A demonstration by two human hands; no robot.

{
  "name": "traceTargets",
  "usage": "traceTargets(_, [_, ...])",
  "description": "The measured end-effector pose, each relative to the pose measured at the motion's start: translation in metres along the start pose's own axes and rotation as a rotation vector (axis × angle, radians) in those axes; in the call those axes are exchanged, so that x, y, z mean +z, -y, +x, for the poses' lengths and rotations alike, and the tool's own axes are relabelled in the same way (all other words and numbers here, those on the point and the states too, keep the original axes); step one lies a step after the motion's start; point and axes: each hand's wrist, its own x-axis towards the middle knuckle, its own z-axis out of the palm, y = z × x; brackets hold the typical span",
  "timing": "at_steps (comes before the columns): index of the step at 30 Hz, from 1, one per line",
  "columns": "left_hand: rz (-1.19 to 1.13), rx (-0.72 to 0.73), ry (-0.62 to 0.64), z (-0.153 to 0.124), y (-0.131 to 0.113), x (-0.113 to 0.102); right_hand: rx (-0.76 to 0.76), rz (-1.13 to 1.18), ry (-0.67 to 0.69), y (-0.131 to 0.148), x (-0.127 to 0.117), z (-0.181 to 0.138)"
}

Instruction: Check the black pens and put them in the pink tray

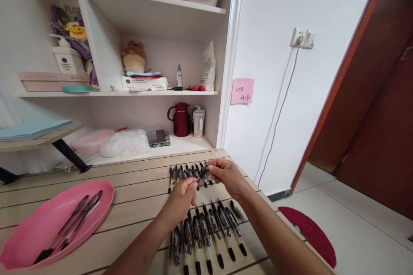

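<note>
My left hand point(183, 194) and my right hand point(226, 173) meet over the wooden table point(135, 189), both pinched on one black pen point(202, 175) held between them. Just beyond the hands lies a row of several black pens point(183, 173). Nearer to me, under my forearms, a second row of several black pens point(209, 234) lies side by side. A pink oval tray point(32, 232) at the left holds a few more pens point(72, 222).
White shelves behind the table hold a red jug point(180, 119), a cup point(198, 121), a plastic bag point(125, 143) and boxes. A pink sticky note point(242, 91) is on the wall. A red stool point(308, 230) stands right of the table, near a wooden door.
</note>
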Motion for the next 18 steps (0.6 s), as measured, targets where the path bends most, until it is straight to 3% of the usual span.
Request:
traceTargets(4, [0.114,0.095,-0.028,-0.001,0.008,0.002,-0.014,-0.058,0.001,-0.015,0.000,0.000])
traceTargets(11, [0.330,0.205,-0.120,-0.007,0.001,0.005,-0.025,-0.151,-0.014,-0.020,0.005,-0.010])
traceTargets(18, [0.187,0.137,-0.044,-0.005,0.005,0.004,0.000,0.103,0.042,-0.011,-0.002,-0.015])
